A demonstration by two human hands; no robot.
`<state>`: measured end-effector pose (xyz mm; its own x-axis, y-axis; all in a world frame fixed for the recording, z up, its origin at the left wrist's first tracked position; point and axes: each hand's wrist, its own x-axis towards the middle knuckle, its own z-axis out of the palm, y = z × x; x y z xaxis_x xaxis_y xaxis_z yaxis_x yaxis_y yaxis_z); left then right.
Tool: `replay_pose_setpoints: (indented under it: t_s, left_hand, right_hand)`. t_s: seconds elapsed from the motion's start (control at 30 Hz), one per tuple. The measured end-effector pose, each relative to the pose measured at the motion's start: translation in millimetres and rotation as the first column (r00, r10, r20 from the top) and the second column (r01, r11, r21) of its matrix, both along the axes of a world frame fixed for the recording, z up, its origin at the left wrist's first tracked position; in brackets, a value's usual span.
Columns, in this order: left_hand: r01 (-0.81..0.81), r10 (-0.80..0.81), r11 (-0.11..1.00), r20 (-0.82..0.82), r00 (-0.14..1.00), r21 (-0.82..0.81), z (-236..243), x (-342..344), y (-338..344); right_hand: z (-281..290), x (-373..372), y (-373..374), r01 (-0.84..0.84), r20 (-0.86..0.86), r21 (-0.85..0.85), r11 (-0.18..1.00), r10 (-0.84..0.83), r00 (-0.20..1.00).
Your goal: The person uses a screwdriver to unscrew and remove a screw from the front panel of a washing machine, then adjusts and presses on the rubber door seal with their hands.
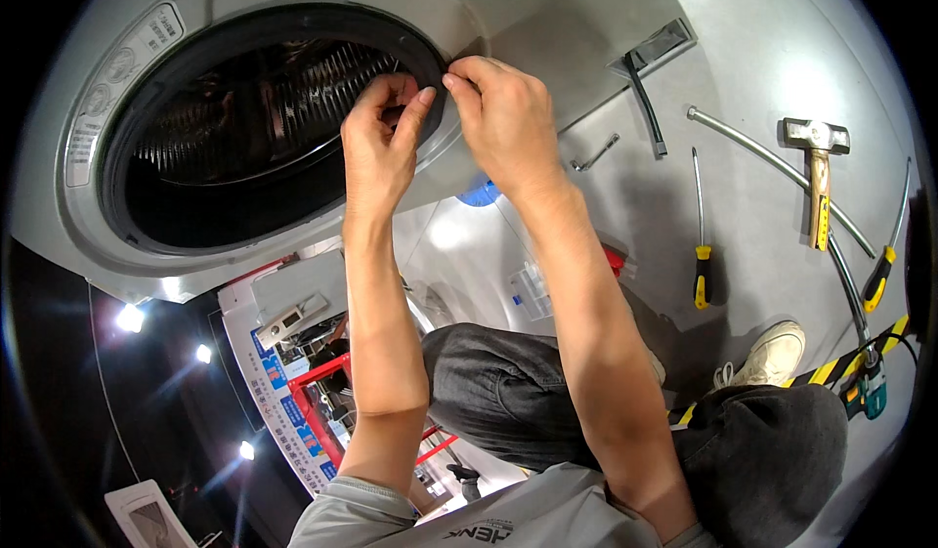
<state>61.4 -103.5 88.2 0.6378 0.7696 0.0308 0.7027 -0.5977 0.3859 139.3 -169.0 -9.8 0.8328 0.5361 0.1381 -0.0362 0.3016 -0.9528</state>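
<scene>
A grey front-loading washing machine [576, 21] fills the upper left, its round opening ringed by a black rubber door seal [391, 28]. Through the opening shows the ribbed metal drum [264, 108]. At the ring's right side, my left hand [384, 143] is curled over the inner edge, thumb and forefinger closed on the seal. Just right of it, my right hand [503, 123] pinches the seal's outer rim between thumb and fingertips. The folded fingers hide the exact bit of rubber being held.
On the grey floor at right lie a hammer [819, 138], a screwdriver [703, 274], another screwdriver [879, 279], a grey hose [772, 147] and a small wrench [596, 153]. A green power tool [865, 397] rests near black-and-yellow tape. A small flap [669, 45] stands open at the machine's corner.
</scene>
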Motion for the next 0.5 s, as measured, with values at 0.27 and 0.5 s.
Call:
replay_pose_setpoints:
  t_s: [0.27,0.5]
  left_hand:
    - [0.156,-0.152,0.951,-0.036,0.988,0.268,-17.1,-1.8,-3.7]
    - [0.068,-0.073,0.996,0.111,0.991,0.05,-11.8,0.0,-0.5]
  right_hand:
    - [8.4,-10.3,4.6,0.066,-0.038,-0.141,0.988,-0.072,0.997]
    - [-1.9,-14.8,-6.6,-0.105,-0.11,-0.178,0.978,0.086,0.99]
